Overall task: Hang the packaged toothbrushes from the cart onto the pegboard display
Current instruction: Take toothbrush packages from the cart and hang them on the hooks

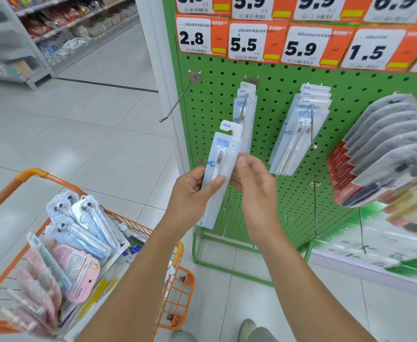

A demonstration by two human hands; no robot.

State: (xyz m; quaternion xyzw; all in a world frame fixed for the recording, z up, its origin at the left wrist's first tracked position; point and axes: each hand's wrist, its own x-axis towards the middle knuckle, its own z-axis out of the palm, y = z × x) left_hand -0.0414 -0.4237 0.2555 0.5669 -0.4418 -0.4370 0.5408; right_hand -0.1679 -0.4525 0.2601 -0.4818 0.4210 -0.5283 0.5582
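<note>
Both hands raised, sharing one pack.
Left hand [192,191] gripped the pack [217,174] mid-length, thumb across its front, fingers curled behind. Right hand [254,183] pinched its right edge, back of hand to camera. Both forearms bare, reaching up and forward.

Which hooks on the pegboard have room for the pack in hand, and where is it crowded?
The long hook under the 2.8 tag is bare. The hook under 5.5 has packs only at its back, its front free. The hook under 5.9 likewise. The red packs at right are crammed.
</note>
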